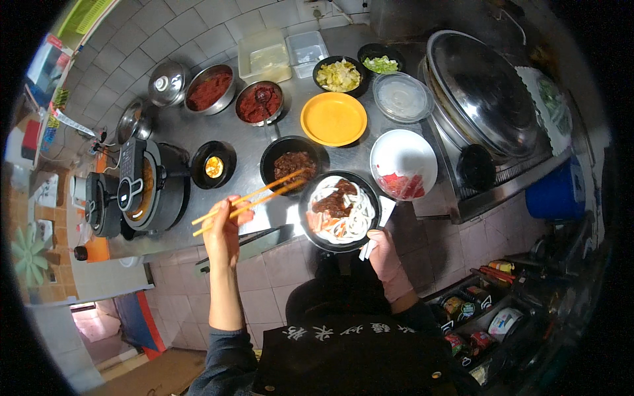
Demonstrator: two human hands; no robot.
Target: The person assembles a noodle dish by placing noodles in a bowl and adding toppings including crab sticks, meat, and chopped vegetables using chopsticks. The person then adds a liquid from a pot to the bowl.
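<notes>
My left hand (225,223) holds a pair of wooden chopsticks (257,192), whose tips reach over a black bowl of dark brown sauce or minced food (295,166). A gloved right hand, mine, (384,247) grips the rim of a second black bowl (375,190) at the counter's front edge, together with a white paper slip (387,210). In that bowl lie thick white noodles (360,218), pinkish pieces at the left and a dark brown topping (337,200). A white bowl with red contents in clear plastic (403,148) stands to its right.
On the steel counter (213,129) are an orange plate (334,119), steel bowls of red paste (210,91), a fried egg in a black bowl (214,167), chopped vegetables (339,75) and an electric cooker (163,183). A large domed lid (483,89) is at right.
</notes>
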